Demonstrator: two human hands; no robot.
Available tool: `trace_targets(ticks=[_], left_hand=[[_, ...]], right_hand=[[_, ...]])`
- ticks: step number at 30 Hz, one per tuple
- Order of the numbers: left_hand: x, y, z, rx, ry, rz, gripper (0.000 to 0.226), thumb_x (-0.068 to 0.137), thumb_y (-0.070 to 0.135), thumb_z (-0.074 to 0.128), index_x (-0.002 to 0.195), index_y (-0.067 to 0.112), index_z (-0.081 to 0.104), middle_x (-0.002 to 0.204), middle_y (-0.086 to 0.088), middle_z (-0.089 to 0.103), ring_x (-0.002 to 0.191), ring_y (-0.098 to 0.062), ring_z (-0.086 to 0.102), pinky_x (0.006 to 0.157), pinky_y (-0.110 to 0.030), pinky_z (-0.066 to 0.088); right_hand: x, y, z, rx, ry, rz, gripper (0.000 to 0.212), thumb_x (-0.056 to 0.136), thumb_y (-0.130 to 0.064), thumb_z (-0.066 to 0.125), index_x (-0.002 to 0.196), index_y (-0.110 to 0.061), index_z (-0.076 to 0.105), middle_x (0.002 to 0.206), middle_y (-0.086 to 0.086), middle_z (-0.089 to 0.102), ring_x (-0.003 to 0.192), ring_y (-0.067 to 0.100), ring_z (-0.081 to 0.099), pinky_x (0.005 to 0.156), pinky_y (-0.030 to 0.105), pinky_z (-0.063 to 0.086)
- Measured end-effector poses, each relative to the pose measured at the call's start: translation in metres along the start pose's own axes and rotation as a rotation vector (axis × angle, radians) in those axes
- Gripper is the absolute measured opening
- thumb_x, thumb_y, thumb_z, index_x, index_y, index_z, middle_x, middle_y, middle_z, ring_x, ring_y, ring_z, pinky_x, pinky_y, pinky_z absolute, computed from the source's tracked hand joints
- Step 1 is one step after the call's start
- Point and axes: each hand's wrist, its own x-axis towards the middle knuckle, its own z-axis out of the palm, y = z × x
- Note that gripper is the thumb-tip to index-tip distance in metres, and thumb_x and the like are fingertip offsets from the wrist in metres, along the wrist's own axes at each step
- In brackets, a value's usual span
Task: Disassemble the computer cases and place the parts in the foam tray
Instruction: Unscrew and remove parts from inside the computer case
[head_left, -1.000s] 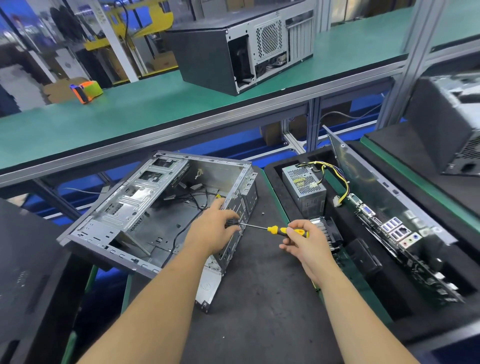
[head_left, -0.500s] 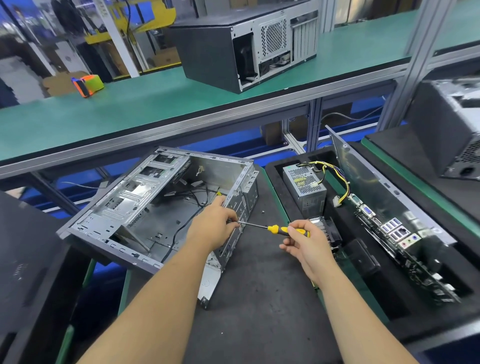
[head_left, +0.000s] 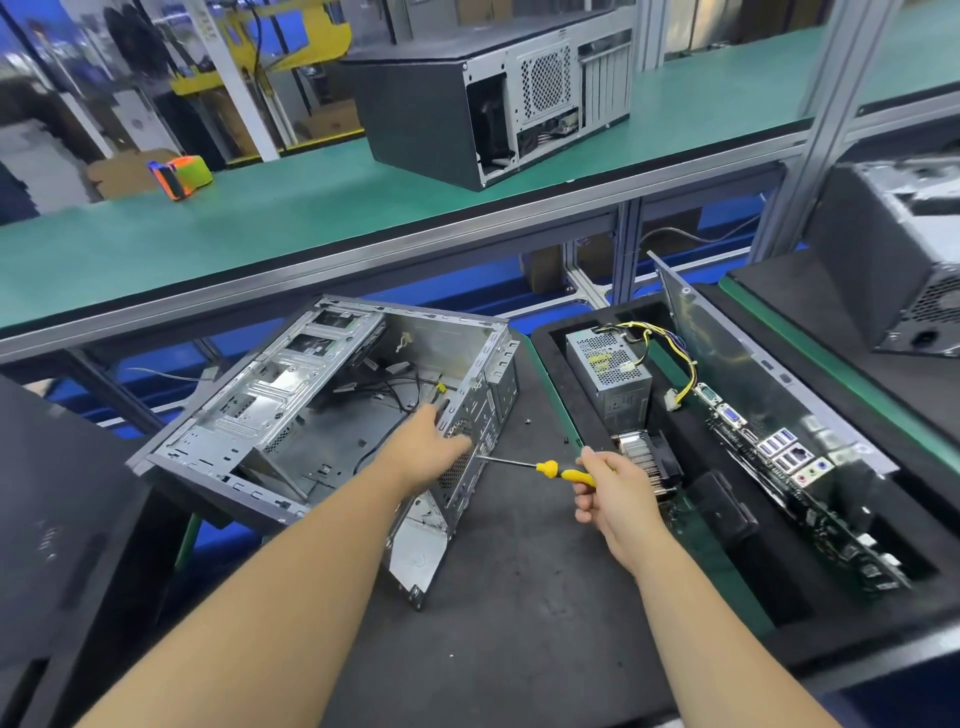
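Nearest you, in the lower centre of the frame, your right hand (head_left: 615, 493) curls around the yellow handle of the screwdriver (head_left: 540, 466), its thin shaft pointing left at the rear panel of the open computer case (head_left: 311, 405). Your left hand (head_left: 423, 449) lies on that panel's top edge with the thumb on the outside; the fingers reach over into the case, so I cannot tell how tightly they hold. The tip sits very close to your left thumb. If the bit cams out of a screw head under sideways push, it likely skids into that thumb or the perforated metal.

The case lies on its side on the dark mat (head_left: 493, 623), centre-left, and a loose-looking metal flap (head_left: 421, 551) hangs at its near corner; its edges are probably sharp, and the case could shift if your bracing hand eases off.

Small dark specks on the mat just right of the case may be loose screws (head_left: 527, 421); a sweep of your forearm could send them off the bench.

Right of centre, the foam tray (head_left: 550, 374) already holds a power supply (head_left: 608, 374), a heatsink (head_left: 644, 457) and a motherboard (head_left: 789, 467) standing on edge. Your right wrist hovers just beside the heatsink fins, so pulling the handle back could knock them.

Farther off, at upper centre, a second case (head_left: 467, 114) waits on the green shelf (head_left: 260, 228).
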Motion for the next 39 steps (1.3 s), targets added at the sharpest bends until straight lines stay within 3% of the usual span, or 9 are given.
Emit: trace_targets(ticks=[2,4,9,14,16,20,23,25,39], left_hand=[[-0.008,-0.006,-0.006,0.012,-0.093,0.022,0.074,0.087,0.016,0.068,0.151,0.022,0.032,0.086,0.000,0.066,0.055,-0.007,0.057,0.048,-0.019,0.045],[-0.017,-0.015,-0.006,0.047,-0.105,0.047,0.081,0.084,0.007,0.066,0.151,0.030,0.029,0.085,-0.001,0.066,0.053,-0.009,0.057,0.046,-0.020,0.043],[-0.023,-0.023,0.005,0.102,0.024,0.056,0.071,0.078,0.004,0.051,0.136,0.044,0.040,0.097,0.001,0.070,0.079,-0.024,0.068,0.069,-0.040,0.058],[-0.013,-0.011,0.003,0.088,0.057,0.071,0.064,0.075,0.004,0.048,0.129,0.038,0.049,0.085,0.001,0.069,0.071,-0.024,0.064,0.066,-0.041,0.057],[-0.011,-0.002,0.002,0.150,0.062,0.041,0.065,0.075,0.005,0.047,0.134,0.033,0.046,0.085,-0.004,0.066,0.068,-0.025,0.061,0.061,-0.037,0.052],[-0.017,-0.006,-0.006,0.309,-0.031,0.016,0.075,0.082,0.014,0.054,0.150,0.028,0.025,0.099,-0.005,0.067,0.086,-0.028,0.066,0.080,-0.042,0.058],[-0.025,-0.019,-0.006,0.346,0.000,0.002,0.046,0.088,0.023,0.054,0.131,0.020,0.040,0.109,-0.008,0.064,0.095,-0.031,0.062,0.088,-0.046,0.054],[-0.027,-0.022,-0.002,0.390,0.065,0.010,0.028,0.089,0.027,0.052,0.115,0.019,0.043,0.104,-0.007,0.062,0.092,-0.031,0.061,0.086,-0.047,0.054],[-0.022,-0.021,-0.002,0.376,0.082,-0.004,0.024,0.082,0.029,0.057,0.101,0.023,0.043,0.090,-0.002,0.060,0.084,-0.027,0.062,0.078,-0.044,0.056]], right_hand=[[-0.002,0.003,0.004,0.007,0.008,0.010,0.024,0.101,-0.027,0.058,0.093,-0.004,0.060,0.062,0.006,0.048,0.047,0.015,0.039,0.042,0.027,0.032],[-0.003,0.004,0.009,0.047,0.014,0.028,0.024,0.100,-0.027,0.060,0.092,-0.004,0.059,0.062,0.006,0.045,0.047,0.015,0.038,0.041,0.026,0.029],[-0.008,-0.001,0.019,0.106,-0.019,0.001,0.025,0.095,-0.026,0.069,0.085,-0.008,0.054,0.063,0.004,0.043,0.049,0.015,0.037,0.041,0.026,0.029],[-0.013,-0.011,0.028,0.095,-0.010,-0.051,0.024,0.094,-0.025,0.070,0.083,-0.011,0.054,0.062,0.003,0.044,0.048,0.015,0.037,0.042,0.027,0.029],[-0.017,-0.011,0.031,0.079,0.004,-0.070,0.025,0.094,-0.025,0.070,0.082,-0.011,0.053,0.060,0.002,0.045,0.048,0.016,0.036,0.043,0.027,0.029],[-0.023,-0.011,0.031,0.039,-0.006,-0.096,0.025,0.093,-0.026,0.071,0.081,-0.011,0.055,0.058,0.001,0.047,0.048,0.016,0.036,0.044,0.028,0.029],[-0.025,-0.009,0.035,0.021,-0.012,-0.098,0.024,0.093,-0.026,0.071,0.084,-0.010,0.056,0.058,0.001,0.047,0.048,0.016,0.037,0.043,0.027,0.030],[-0.026,-0.008,0.039,0.026,-0.014,-0.098,0.023,0.094,-0.025,0.070,0.085,-0.010,0.056,0.056,0.000,0.048,0.047,0.016,0.037,0.043,0.026,0.031],[-0.024,-0.004,0.042,0.015,0.031,-0.101,0.021,0.095,-0.024,0.069,0.089,-0.008,0.056,0.057,0.002,0.048,0.048,0.016,0.037,0.043,0.027,0.032]])
